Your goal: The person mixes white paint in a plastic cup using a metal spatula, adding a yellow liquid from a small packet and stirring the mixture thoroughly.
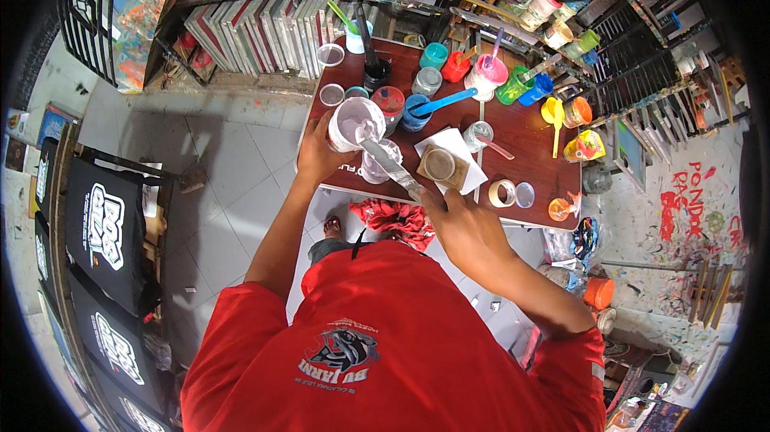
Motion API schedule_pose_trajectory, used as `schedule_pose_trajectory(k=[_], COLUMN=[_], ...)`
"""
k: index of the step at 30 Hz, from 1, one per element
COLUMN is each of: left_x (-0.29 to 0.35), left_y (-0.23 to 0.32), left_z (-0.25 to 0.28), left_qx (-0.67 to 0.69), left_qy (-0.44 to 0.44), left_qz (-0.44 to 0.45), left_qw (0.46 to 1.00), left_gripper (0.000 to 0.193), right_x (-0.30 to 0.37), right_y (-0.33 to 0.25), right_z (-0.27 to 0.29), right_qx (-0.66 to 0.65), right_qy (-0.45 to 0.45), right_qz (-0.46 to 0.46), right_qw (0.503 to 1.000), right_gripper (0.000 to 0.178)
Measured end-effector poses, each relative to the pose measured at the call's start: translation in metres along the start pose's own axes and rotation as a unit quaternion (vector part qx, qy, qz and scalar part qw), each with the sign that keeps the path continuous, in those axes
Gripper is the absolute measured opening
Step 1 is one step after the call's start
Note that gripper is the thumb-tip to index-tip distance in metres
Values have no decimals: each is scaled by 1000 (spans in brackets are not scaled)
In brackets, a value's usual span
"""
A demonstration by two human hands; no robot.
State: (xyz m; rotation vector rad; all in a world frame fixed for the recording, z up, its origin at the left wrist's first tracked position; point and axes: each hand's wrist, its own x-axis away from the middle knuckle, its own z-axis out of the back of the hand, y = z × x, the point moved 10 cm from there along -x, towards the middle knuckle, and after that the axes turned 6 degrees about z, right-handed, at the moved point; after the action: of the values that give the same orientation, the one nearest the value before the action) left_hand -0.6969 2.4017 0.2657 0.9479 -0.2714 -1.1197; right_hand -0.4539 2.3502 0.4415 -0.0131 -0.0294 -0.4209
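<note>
My left hand (322, 153) is wrapped round a white plastic tub (343, 138), held tilted above the near left edge of the table. Pale greyish-lilac paint coats the inside of the tub. In my right hand (469, 227) is a paint-smeared spatula (391, 166), its blade reaching over the tub's rim into the paint. Just below and beside it stands a second tub (380, 168) with similar paint, partly covered by the blade. A round container (439, 163) sits on a brown block and white paper to the right of the blade.
The red-brown table (536, 171) carries several paint pots, a blue stirrer (445, 101), a tape roll (502, 193) and a yellow scoop (557, 123). Framed screens (257, 35) line the back shelf. Black printed shirts (104, 215) hang at left. A red cloth (393, 219) lies below the table's edge.
</note>
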Motion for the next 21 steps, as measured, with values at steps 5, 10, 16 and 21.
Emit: schedule_pose_trajectory(k=[5,10,16,21], left_x=[-3,-6,-7,-9], left_y=[8,18,16,16], left_z=[5,7,8,4], left_qx=[3,6,-13,-18], left_qy=[8,18,23,27], left_qz=[10,-15,-4,2], left_qw=[1000,1000,1000,999], left_gripper=[89,85,88,91], right_x=[18,35,51,62], right_y=[-10,-11,-5,13], right_z=[6,2,7,18], right_qx=[15,12,-22,-53], right_qy=[-6,-49,-51,-46], right_qz=[6,-5,-18,-56], right_qw=[1000,999,998,996], right_gripper=[50,54,52,47])
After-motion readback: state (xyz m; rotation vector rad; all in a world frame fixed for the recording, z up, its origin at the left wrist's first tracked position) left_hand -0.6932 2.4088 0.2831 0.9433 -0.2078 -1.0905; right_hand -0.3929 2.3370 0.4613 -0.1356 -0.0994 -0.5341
